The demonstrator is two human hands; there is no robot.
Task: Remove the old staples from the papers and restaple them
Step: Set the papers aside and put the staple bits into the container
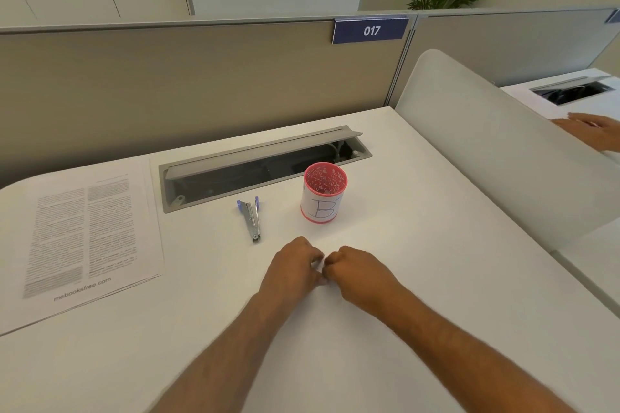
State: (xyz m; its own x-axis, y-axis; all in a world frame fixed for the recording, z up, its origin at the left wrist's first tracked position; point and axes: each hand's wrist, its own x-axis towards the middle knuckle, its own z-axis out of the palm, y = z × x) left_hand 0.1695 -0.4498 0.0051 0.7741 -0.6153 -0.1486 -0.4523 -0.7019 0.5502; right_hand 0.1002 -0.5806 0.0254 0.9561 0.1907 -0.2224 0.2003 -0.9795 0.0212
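A stack of printed papers (84,238) lies at the left of the white desk (201,329). A metal stapler with blue tabs (251,220) lies in the middle, closed, pointing toward me. My left hand (293,266) and my right hand (359,270) rest together on the desk just in front of the stapler, fingers curled and knuckles nearly touching. Whether anything small is pinched between the fingertips is too small to tell. Neither hand touches the papers or the stapler.
A pink mesh cup with a paper label (323,193) stands right of the stapler. Behind it, an open cable tray (261,166) is set in the desk. A white divider (486,144) bounds the right side; another person's hand (593,132) rests beyond it.
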